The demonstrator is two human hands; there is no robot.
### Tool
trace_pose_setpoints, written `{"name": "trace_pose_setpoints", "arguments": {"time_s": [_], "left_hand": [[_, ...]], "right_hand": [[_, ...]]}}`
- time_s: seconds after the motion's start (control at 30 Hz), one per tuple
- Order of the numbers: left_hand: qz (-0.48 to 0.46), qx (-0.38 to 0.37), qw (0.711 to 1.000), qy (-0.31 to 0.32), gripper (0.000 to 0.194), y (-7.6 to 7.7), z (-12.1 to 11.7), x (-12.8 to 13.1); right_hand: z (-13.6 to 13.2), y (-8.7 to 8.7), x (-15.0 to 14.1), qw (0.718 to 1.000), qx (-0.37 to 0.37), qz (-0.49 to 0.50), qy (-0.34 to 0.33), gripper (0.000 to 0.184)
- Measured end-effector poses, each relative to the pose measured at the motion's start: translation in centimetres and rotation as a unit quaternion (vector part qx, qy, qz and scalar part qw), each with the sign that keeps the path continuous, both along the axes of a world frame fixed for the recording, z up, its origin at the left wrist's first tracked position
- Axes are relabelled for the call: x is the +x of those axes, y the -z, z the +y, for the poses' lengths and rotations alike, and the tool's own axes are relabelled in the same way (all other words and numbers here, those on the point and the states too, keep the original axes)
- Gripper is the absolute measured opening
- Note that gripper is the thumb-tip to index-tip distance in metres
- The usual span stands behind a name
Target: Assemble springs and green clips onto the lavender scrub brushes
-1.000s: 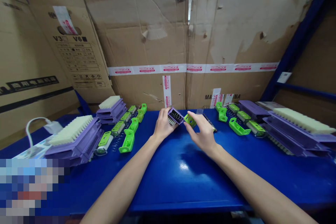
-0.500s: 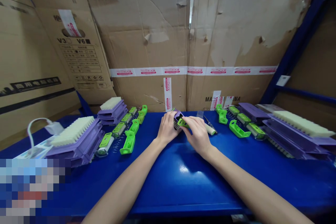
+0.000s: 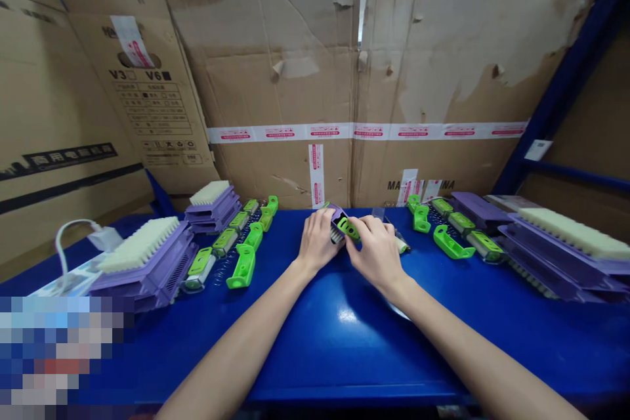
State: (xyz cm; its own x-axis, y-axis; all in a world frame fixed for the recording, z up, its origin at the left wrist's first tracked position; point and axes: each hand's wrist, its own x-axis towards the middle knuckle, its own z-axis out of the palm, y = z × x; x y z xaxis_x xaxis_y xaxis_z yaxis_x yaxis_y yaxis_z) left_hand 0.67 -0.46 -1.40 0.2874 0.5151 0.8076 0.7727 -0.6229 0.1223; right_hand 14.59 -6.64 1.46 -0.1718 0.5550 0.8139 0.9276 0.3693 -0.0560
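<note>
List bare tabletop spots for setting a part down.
Bare tabletop: between left forearm and right forearm, toward the front edge; also right of the right forearm, before the right purple stack. Crowded: around near-left purple stack, green brackets.

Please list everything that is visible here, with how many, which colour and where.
Held casing: one, purple, in the left hand
Held bracket: one, green, in the right fingers
Loose brackets: four left, three right, green
Green-topped modules: four left, three right
Coil springs: uncountable, metallic, beside modules
Stacked casings: uncountable, purple, both sides
Bristle blocks: three on top of stacks, cream
Tool: one, pale, partly hidden behind right hand
Adapter with cable: one, white, far left
Cardboard panels: several, brown, behind, with white-red tape
Frame: blue, right
Table: one, blue, beneath
Hands: left, right, bare, centre
</note>
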Motion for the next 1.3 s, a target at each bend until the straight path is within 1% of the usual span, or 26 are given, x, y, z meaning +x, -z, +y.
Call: {"name": "trace_pose_setpoints", "arguments": {"time_s": [0.2, 0.37, 0.47, 0.63, 0.8, 0.9, 1.1, 1.23, 1.3], "left_hand": [[0.008, 0.0, 1.0, -0.008, 0.056, -0.1, -0.2, 0.0], [-0.018, -0.002, 1.0, -0.024, 0.052, -0.2, -0.2, 0.0], [-0.029, -0.011, 0.999, -0.033, 0.05, -0.2, -0.1, 0.0], [-0.019, -0.011, 0.999, -0.032, 0.051, 0.0, 0.0, 0.0], [-0.03, -0.018, 0.998, -0.043, 0.048, -0.1, -0.1, 0.0], [-0.021, -0.014, 0.999, -0.034, 0.046, -0.1, -0.3, 0.2], [-0.032, -0.016, 0.997, -0.07, 0.044, -0.3, -0.5, 0.5], [-0.009, 0.005, 0.998, -0.058, 0.045, -0.2, -0.5, 0.4], [-0.002, 0.01, 0.999, -0.051, 0.046, -0.1, -0.5, 0.4]], "right_hand": [[0.1, -0.1, -0.1, 0.999, 0.02, -0.042, 0.008, 0.021], [0.6, 0.1, 0.0, 0.994, 0.087, -0.054, -0.037, 0.027], [0.7, 0.3, -0.1, 0.992, 0.107, -0.043, -0.059, 0.031], [0.9, 0.4, -0.4, 0.993, 0.094, -0.052, -0.052, 0.031], [0.6, 0.1, -0.5, 0.988, 0.124, -0.068, -0.058, 0.028], [0.4, 0.0, -0.7, 0.989, 0.122, -0.073, -0.05, 0.029], [0.6, 0.3, -0.8, 0.99, 0.111, -0.084, -0.019, 0.028], [0.7, 0.5, -0.6, 0.99, 0.097, -0.105, 0.002, 0.029], [0.8, 0.6, -0.5, 0.99, 0.094, -0.109, -0.005, 0.028]]}}
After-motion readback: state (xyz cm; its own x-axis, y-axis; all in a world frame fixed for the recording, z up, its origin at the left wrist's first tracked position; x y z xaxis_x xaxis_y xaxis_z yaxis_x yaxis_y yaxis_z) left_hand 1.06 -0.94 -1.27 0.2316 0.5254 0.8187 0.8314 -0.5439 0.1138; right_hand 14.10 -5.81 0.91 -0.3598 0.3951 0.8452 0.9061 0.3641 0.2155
